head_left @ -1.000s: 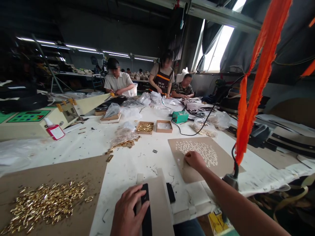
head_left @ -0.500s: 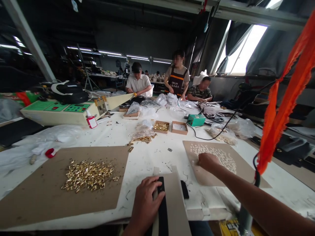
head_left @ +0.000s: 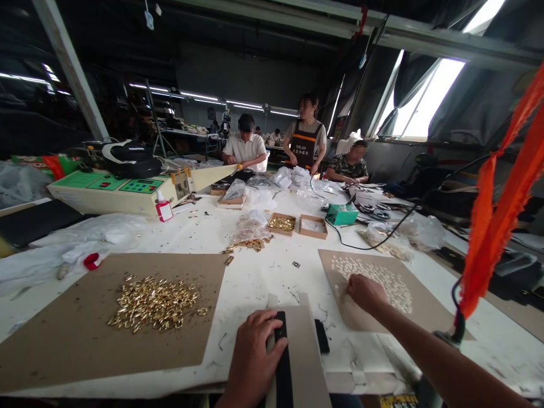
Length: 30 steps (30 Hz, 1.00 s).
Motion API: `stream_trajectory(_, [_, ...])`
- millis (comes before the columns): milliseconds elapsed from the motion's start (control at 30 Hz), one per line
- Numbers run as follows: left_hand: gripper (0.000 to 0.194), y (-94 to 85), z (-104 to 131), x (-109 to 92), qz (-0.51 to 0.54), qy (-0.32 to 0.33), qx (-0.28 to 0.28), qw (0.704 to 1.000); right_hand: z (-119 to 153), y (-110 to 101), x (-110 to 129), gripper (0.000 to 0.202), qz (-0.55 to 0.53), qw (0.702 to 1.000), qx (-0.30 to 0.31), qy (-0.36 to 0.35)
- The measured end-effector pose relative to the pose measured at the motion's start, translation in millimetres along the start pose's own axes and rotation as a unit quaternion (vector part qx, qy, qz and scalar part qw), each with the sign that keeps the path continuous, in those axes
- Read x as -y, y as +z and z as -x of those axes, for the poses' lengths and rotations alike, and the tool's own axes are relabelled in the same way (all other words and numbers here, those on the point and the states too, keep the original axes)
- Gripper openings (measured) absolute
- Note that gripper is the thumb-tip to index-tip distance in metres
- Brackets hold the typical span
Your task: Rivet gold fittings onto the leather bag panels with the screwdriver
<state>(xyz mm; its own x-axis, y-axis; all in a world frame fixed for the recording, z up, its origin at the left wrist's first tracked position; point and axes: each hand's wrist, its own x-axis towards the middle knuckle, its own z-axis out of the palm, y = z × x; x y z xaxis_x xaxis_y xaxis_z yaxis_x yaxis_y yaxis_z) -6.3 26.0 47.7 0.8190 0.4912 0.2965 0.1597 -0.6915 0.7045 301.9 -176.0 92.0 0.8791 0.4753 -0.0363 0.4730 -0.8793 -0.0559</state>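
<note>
A white worktop [head_left: 263, 277] stretches beyond and to both sides of the pale board [head_left: 304, 351]. Far beyond the board, a person in a white shirt [head_left: 244, 150], a person in a dark apron [head_left: 304, 150] and a person in camouflage [head_left: 351, 169] stand or sit at the worktop. The cream machine [head_left: 106, 191] is well to the board's left and beyond it. One brown sheet [head_left: 63, 323] lies left of the board, and a smaller brown sheet [head_left: 352, 317] to its right. Orange cloth [head_left: 480, 249] hangs farther right of the board.

The right hand [head_left: 369, 292] is over the smaller sheet, right of and beyond the board; its grip is lowered, fingertips bunched, and whether they pinch anything I cannot tell. The left hand [head_left: 255, 351] is at the board's left edge, its grip loosely spread, fingers and thumb resting on the black strip [head_left: 284, 362], which runs along that edge.

Beyond the board stand a green box [head_left: 342, 214] and two shallow cartons [head_left: 313, 234]. Gold clasps [head_left: 157, 303] are heaped left of the board; the small white discs [head_left: 395, 289] lie scattered to its right, around the fingertips.
</note>
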Motion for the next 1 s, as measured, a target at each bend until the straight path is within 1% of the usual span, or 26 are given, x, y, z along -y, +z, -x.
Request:
stream_trajectory(67, [0.023,0.6,0.0,0.7,0.0,0.004,0.0,1.0,2.2,-5.6,0.7,0.027,-0.044,0.999,-0.004,-0.004])
stream_trajectory(133, [0.023,0.7,0.0,-1.0,-0.001,0.005,0.002,1.0,7.7,-11.3,6.1,0.029,-0.096,0.995,0.001,-0.027])
stream_trajectory(167, [0.024,0.6,0.0,-2.5,-0.001,0.005,0.004,1.0,12.8,-13.8,12.0,0.029,-0.123,0.991,0.011,-0.046])
stream_trajectory(233, [0.025,0.4,-0.4,-5.8,-0.003,0.003,0.005,1.0,28.5,-18.0,31.3,0.031,-0.18,0.978,0.048,-0.096])
stream_trajectory(267, [0.025,0.3,-0.6,-7.3,-0.004,0.003,0.005,1.0,38.8,-19.9,44.2,0.032,-0.222,0.964,0.076,-0.128])
stream_trajectory(300, [0.026,0.2,-0.7,-8.7,-0.005,0.002,0.005,1.0,50.2,-21.6,58.4,0.032,-0.269,0.943,0.108,-0.161])
stream_trajectory(367, [0.028,-0.4,-0.4,-11.0,-0.005,0.002,0.006,1.0,72.9,-24.0,87.6,0.029,-0.359,0.89,0.169,-0.225])
stream_trajectory(400, [0.029,-0.8,0.1,-12.1,-0.004,0.001,0.007,1.0,82.6,-24.1,100.8,0.027,-0.389,0.865,0.19,-0.253])
stream_trajectory(433, [0.03,-1.3,0.7,-13.3,-0.002,0.001,0.008,1.0,90.3,-23.0,112.2,0.023,-0.402,0.849,0.203,-0.275])
stream_trajectory(467, [0.03,-1.9,1.3,-14.4,0.001,0.0,0.009,1.0,95.8,-20.7,121.6,0.021,-0.399,0.844,0.207,-0.292])
stream_trajectory(567, [0.029,-3.3,2.2,-17.2,0.004,-0.006,0.01,1.0,100.7,-8.2,136.9,0.018,-0.366,0.852,0.205,-0.314])
stream_trajectory(667, [0.028,-3.4,1.3,-17.8,0.001,-0.006,0.006,1.0,98.0,5.0,140.3,0.016,-0.327,0.874,0.185,-0.309])
stream_trajectory(733, [0.028,-2.4,0.6,-16.1,-0.002,-0.002,0.005,1.0,97.4,9.7,141.1,0.016,-0.309,0.888,0.168,-0.296])
stream_trajectory(800, [0.027,-0.6,0.5,-12.1,-0.006,0.009,0.004,1.0,98.6,10.2,142.8,0.016,-0.302,0.897,0.157,-0.283])
stream_trajectory(900, [0.026,3.8,-0.6,-0.9,-0.012,0.029,-0.013,0.999,100.2,6.1,147.7,0.016,-0.29,0.908,0.148,-0.265])
stream_trajectory(1000, [0.025,8.8,-4.5,12.0,-0.011,0.05,-0.027,0.998,97.2,-0.4,153.0,0.02,-0.251,0.926,0.154,-0.235])
